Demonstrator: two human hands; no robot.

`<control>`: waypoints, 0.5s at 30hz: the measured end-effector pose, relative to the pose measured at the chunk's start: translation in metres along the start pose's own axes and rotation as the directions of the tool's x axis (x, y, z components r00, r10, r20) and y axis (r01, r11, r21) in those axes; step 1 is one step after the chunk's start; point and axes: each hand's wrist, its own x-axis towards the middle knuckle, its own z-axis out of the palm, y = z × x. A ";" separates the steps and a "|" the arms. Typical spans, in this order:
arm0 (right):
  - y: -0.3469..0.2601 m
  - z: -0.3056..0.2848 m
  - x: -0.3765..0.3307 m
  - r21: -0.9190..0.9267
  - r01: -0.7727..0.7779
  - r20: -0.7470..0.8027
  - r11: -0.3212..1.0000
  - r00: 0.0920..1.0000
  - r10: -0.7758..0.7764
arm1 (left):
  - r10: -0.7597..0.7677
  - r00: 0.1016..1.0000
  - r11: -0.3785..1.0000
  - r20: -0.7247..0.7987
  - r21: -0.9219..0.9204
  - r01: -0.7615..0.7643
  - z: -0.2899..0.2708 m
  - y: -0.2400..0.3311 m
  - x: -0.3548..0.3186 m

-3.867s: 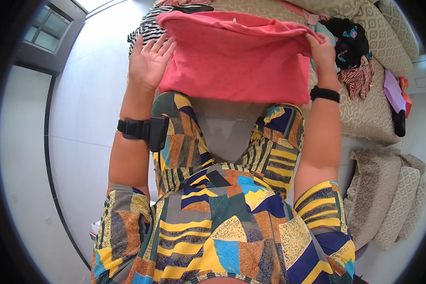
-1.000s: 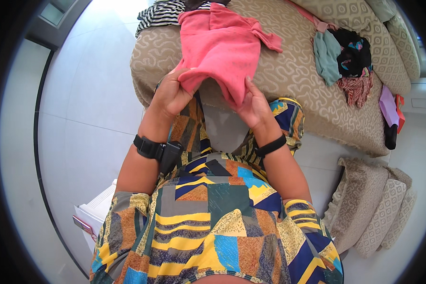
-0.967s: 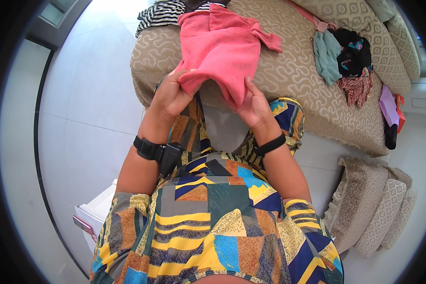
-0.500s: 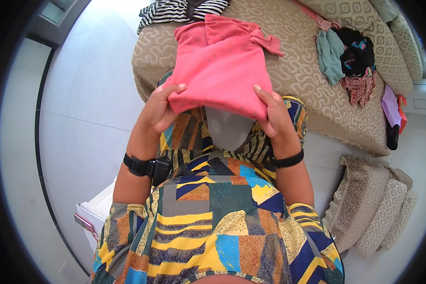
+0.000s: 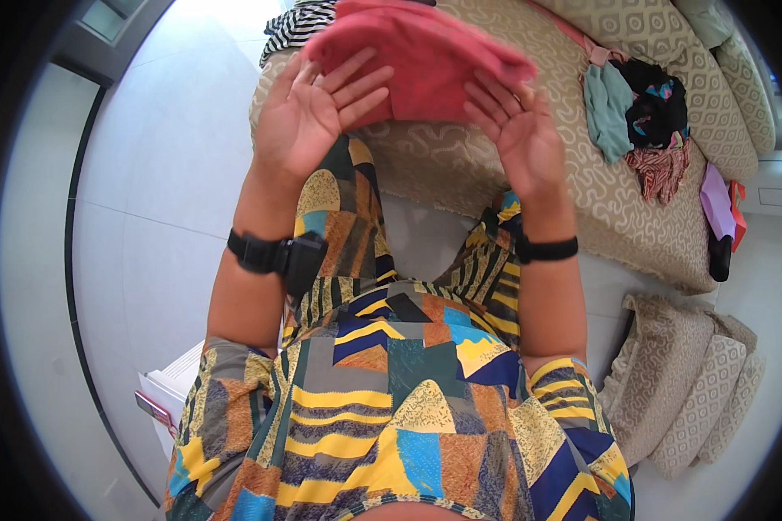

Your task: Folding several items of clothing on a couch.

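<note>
A folded pink garment [image 5: 426, 52] is raised in front of me over the beige patterned sofa [image 5: 460, 165]. My left hand [image 5: 308, 117] has its palm turned toward me and its fingers spread, the fingertips lying against the garment's left near edge. My right hand [image 5: 517, 130] is likewise flat with its fingers against the right near edge. The cloth is carried between the two hands. Each wrist wears a black band. The garment's far side is blurred and cut off at the top of the view.
A black-and-white striped cloth [image 5: 300, 22] lies on the sofa behind the garment. A pile of teal, black and reddish clothes [image 5: 639, 108] sits at the sofa's right. Beige cushions [image 5: 686, 391] are stacked on the floor at the right. A white box [image 5: 169, 391] stands at lower left.
The hands have lifted the pink garment higher and closer to me. The fingers, which gripped its lower edge, are now spread flat with palms facing me.
</note>
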 end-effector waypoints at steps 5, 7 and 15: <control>0.037 -0.016 0.025 -0.864 0.064 -0.013 0.500 0.989 -0.149 | 0.341 0.927 0.675 -0.157 0.727 -0.125 -0.037 -0.030 0.020; 0.042 -0.015 0.024 -0.912 0.379 0.406 -0.154 0.886 -0.224 | 0.334 0.932 0.609 -0.145 0.787 -0.096 -0.054 -0.044 0.023; 0.079 -0.005 0.035 -0.733 0.384 0.429 -0.561 0.901 0.057 | 0.336 0.942 0.450 -0.018 0.881 -0.143 -0.055 -0.052 0.009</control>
